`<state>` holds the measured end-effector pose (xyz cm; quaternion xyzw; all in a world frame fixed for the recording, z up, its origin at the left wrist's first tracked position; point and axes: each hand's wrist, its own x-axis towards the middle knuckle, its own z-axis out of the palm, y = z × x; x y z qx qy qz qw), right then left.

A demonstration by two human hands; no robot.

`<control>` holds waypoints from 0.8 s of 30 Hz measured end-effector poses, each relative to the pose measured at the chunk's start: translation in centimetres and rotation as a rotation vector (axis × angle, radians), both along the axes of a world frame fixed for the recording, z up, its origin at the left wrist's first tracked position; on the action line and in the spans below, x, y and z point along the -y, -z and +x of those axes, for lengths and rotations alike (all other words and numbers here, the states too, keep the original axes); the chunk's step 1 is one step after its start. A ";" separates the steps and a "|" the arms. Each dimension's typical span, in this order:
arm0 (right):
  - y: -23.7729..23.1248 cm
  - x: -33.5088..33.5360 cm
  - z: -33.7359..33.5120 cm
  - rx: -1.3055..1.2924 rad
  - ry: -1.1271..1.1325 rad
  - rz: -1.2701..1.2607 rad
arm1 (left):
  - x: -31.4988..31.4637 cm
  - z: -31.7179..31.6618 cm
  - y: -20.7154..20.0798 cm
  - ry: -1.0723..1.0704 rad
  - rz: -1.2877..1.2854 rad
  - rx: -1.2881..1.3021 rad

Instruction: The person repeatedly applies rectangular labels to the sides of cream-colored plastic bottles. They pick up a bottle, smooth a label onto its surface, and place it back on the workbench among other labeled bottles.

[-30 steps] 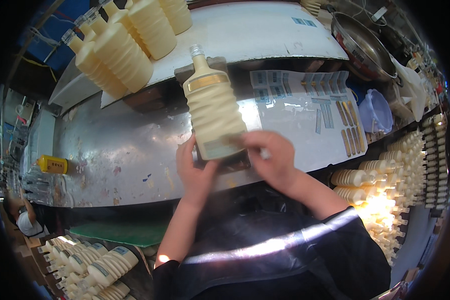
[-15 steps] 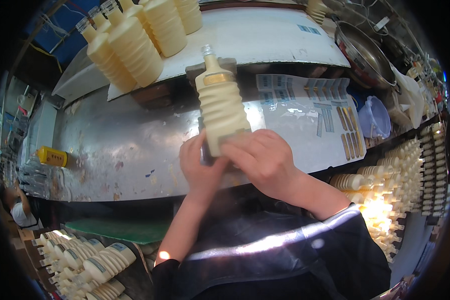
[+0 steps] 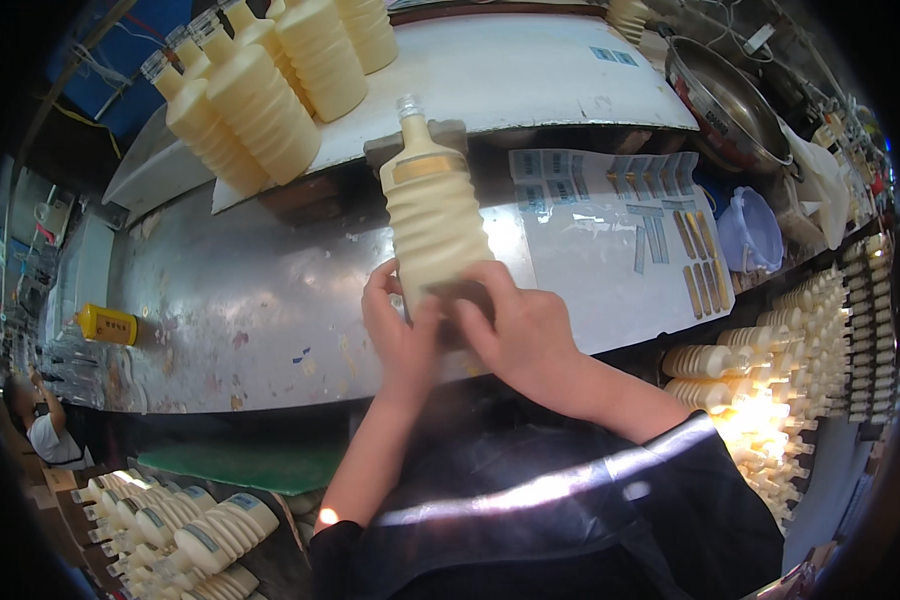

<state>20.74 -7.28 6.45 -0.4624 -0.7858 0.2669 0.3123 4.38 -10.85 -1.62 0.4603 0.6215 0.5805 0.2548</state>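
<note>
A cream, wavy-ribbed bottle lies on the bench with its clear neck pointing away from me. Across its shoulder runs a gold label strip. My left hand is closed around the lower left side of the bottle. From the right, my right hand grips the same lower end, fingers over the top and thumb toward the base. Motion smears the fingertips, and the base is mostly hidden between the hands. Beneath the neck sits a dark rest.
Several similar bottles stand at the back left. Right of my hands lies a label sheet with blue and gold strips. Beyond it are a lilac bucket and metal pan. A yellow bottle lies left; another person is far left.
My right hand has turned, its fingers shifting from flat across the bottle's lower front to gripping its lower right side. The bottle appears slightly lower and further left.
</note>
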 end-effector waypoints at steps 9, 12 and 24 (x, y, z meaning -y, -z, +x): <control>1.9 -0.3 2.9 -0.258 0.150 -0.294 | -0.9 1.4 1.6 -0.077 -0.014 0.114; -0.4 0.7 0.8 -0.136 -0.044 -0.233 | -0.7 1.5 0.8 -0.070 0.002 0.084; 5.3 -1.2 4.6 -0.312 0.169 -0.402 | -0.9 1.6 0.7 -0.044 -0.032 0.221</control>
